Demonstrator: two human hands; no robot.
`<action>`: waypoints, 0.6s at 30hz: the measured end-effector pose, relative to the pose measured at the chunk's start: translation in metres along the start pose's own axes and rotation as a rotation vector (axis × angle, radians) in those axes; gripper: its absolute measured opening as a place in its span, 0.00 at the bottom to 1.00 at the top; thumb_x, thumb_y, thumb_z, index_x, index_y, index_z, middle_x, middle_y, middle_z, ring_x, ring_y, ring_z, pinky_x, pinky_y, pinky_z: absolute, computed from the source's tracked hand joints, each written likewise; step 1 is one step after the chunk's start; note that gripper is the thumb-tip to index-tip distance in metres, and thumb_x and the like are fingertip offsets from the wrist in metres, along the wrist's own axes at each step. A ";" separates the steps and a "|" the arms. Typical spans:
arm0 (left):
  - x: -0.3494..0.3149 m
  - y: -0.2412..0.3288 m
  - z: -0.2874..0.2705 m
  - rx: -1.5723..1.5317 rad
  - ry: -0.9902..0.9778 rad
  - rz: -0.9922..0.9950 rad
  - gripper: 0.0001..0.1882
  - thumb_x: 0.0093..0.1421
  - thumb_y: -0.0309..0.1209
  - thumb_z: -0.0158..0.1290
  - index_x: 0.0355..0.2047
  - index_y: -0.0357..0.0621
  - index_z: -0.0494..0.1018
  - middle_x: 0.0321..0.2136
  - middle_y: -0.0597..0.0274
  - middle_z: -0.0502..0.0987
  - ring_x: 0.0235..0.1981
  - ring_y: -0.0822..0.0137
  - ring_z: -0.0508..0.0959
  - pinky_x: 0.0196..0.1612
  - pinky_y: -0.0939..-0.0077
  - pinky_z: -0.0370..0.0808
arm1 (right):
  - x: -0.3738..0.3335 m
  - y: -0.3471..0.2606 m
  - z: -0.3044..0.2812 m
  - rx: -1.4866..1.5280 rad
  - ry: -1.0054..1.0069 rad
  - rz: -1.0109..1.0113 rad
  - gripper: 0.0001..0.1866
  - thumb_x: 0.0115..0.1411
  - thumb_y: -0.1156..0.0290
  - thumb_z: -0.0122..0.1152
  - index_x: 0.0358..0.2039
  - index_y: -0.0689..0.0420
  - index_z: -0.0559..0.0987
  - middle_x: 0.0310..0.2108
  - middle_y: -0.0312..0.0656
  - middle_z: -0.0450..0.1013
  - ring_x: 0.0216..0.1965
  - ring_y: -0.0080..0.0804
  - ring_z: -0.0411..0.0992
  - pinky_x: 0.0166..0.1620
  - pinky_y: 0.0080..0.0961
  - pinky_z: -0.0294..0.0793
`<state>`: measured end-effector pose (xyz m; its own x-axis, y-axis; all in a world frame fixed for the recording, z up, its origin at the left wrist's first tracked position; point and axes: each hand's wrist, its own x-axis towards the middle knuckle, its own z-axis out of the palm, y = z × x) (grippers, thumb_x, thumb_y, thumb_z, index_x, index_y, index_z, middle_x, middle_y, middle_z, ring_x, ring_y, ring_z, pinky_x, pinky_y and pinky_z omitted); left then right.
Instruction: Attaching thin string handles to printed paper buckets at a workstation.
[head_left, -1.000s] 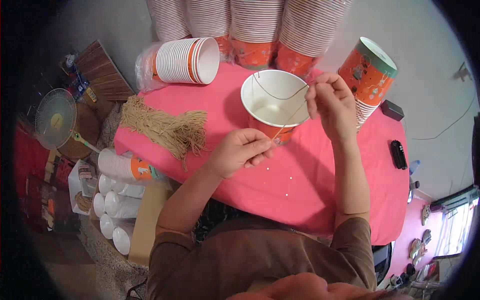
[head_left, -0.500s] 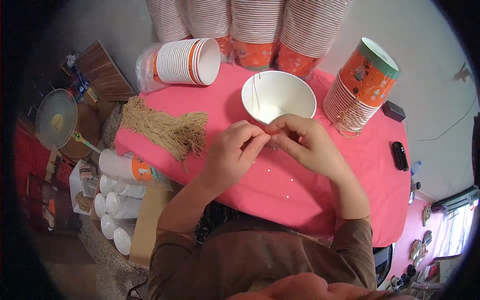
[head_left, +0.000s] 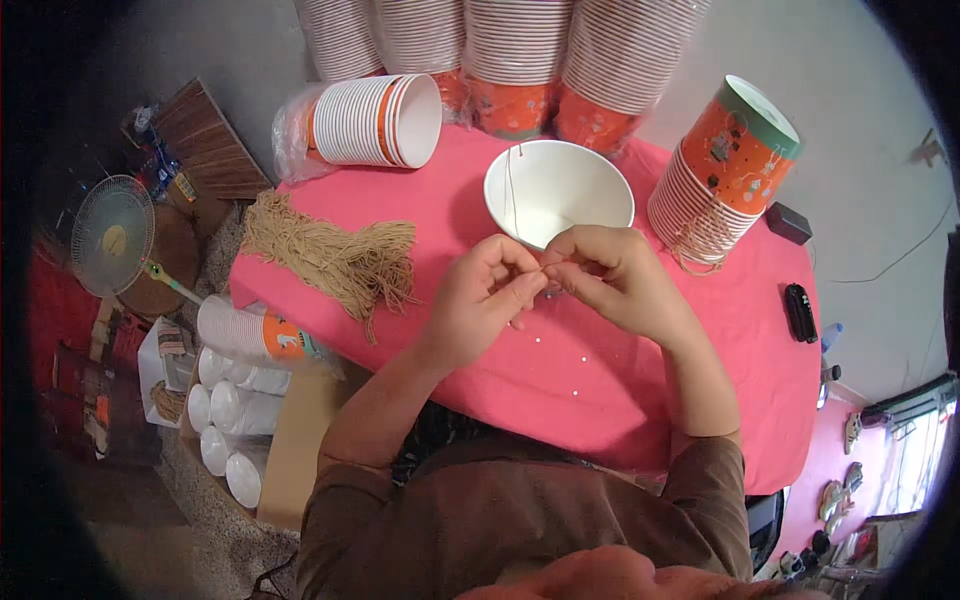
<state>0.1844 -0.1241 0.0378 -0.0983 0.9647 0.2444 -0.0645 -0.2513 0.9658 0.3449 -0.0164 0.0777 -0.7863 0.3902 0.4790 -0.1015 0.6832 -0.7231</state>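
Both hands meet just in front of a white paper cup (head_left: 560, 190), fingertips pinched together over a thin tan string (head_left: 510, 190). The left hand (head_left: 485, 300) curls its thumb and forefinger shut on the string's near end; the right hand (head_left: 610, 275) closes its fingers tight against the same spot, so the two touch at the tips. From the pinch the string runs up over the cup's near rim and across its smooth white inside to the far rim. The cup is round, wide-mouthed, and stands upright on a pink tablecloth (head_left: 620, 390), a soft fabric with a few small white specks.

To the left lies a loose, frayed bundle of string (head_left: 335, 255), fibrous and straw-coloured. Behind it a sleeve of nested cups (head_left: 375, 120) lies on its side in clear plastic, white with orange bands. On the right a tilted stack of orange cups (head_left: 725, 165) leans near the cup, with strings hanging at its base. Tall ribbed stacks (head_left: 520, 50) line the back edge. A small black oblong thing (head_left: 802, 312) rests at the cloth's right edge. Off the table, left, stand a round fan (head_left: 112, 235) and more wrapped white cups (head_left: 235, 395)
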 end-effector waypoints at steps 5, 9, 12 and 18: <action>0.011 -0.010 0.000 0.569 0.133 0.431 0.11 0.56 0.22 0.57 0.39 0.37 0.69 0.34 0.59 0.72 0.26 0.75 0.72 0.28 0.82 0.72 | 0.002 0.001 -0.013 0.144 -0.081 0.206 0.01 0.59 0.78 0.57 0.30 0.61 0.75 0.23 0.27 0.69 0.25 0.09 0.64 0.27 0.10 0.63; 0.014 -0.015 0.012 0.798 0.126 0.358 0.20 0.54 0.29 0.60 0.46 0.38 0.71 0.41 0.49 0.72 0.42 0.50 0.76 0.43 0.63 0.75 | 0.005 0.014 -0.024 0.133 0.035 0.175 0.02 0.58 0.77 0.56 0.28 0.60 0.74 0.21 0.23 0.63 0.24 0.07 0.58 0.26 0.10 0.56; 0.015 -0.016 0.000 0.783 0.056 0.387 0.17 0.54 0.30 0.59 0.44 0.38 0.72 0.39 0.51 0.72 0.41 0.52 0.76 0.41 0.64 0.75 | 0.009 0.023 -0.031 -0.009 0.080 0.114 0.02 0.57 0.77 0.56 0.28 0.61 0.73 0.21 0.26 0.67 0.24 0.11 0.62 0.27 0.13 0.59; 0.026 -0.003 -0.048 0.920 0.085 0.430 0.10 0.57 0.26 0.53 0.39 0.36 0.73 0.39 0.51 0.74 0.37 0.53 0.78 0.39 0.67 0.75 | 0.014 0.046 -0.035 -0.441 -0.053 -0.183 0.03 0.56 0.76 0.55 0.29 0.62 0.72 0.27 0.41 0.70 0.30 0.28 0.70 0.33 0.24 0.69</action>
<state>0.1344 -0.1021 0.0373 -0.0055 0.7890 0.6143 0.7781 -0.3825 0.4983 0.3509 0.0424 0.0685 -0.8108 0.2144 0.5446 0.0177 0.9390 -0.3434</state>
